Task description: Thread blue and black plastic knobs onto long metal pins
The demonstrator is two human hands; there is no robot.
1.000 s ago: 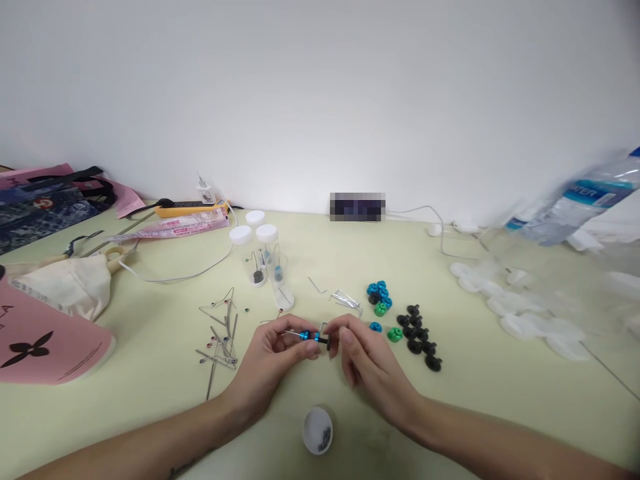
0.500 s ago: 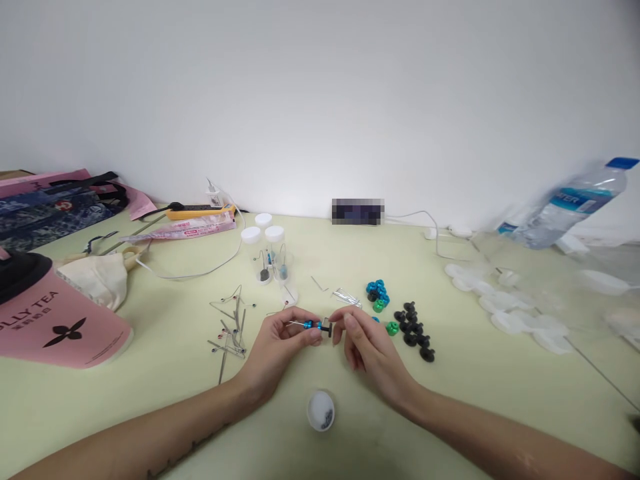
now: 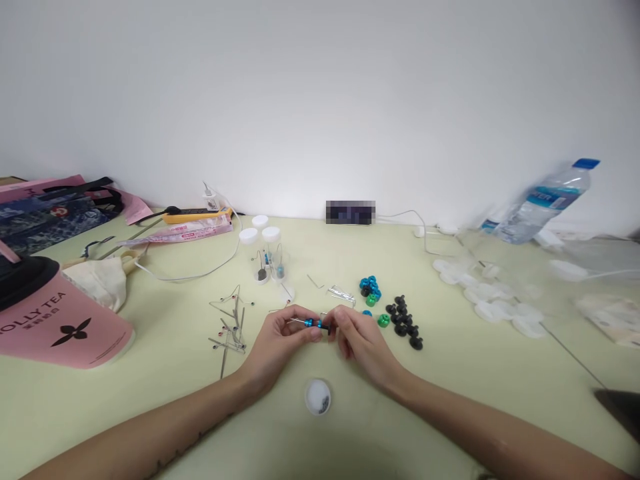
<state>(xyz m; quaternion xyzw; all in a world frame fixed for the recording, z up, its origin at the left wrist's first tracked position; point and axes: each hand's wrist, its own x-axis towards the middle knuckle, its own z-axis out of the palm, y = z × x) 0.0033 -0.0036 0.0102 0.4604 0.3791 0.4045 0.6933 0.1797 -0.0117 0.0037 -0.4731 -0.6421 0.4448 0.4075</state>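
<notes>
My left hand (image 3: 277,340) pinches a small blue-and-black metal assembly (image 3: 313,323) on a thin rod, held level above the table. Its black end points toward my right hand (image 3: 365,340), whose closed fingertips hold a thin L-shaped hex key (image 3: 323,314) against the blue part. How the key's tip seats is too small to tell. Below the hands sits a white cap (image 3: 314,389) with tiny dark screws inside. Right of my right hand lie several blue knobs (image 3: 371,283), green knobs (image 3: 383,321) and black flanged pieces (image 3: 401,320).
Bent metal rods (image 3: 231,331) lie to the left, beyond a pink cup (image 3: 100,327). Lidded clear jars (image 3: 271,250) stand behind my hands, near silver pins (image 3: 342,295). White lids (image 3: 493,303) and a tilted water bottle (image 3: 543,203) are at the right.
My right hand has moved left, closer to the assembly, and its fingertips now meet at the hex key. The left hand keeps its hold. The camera view has shifted slightly.
</notes>
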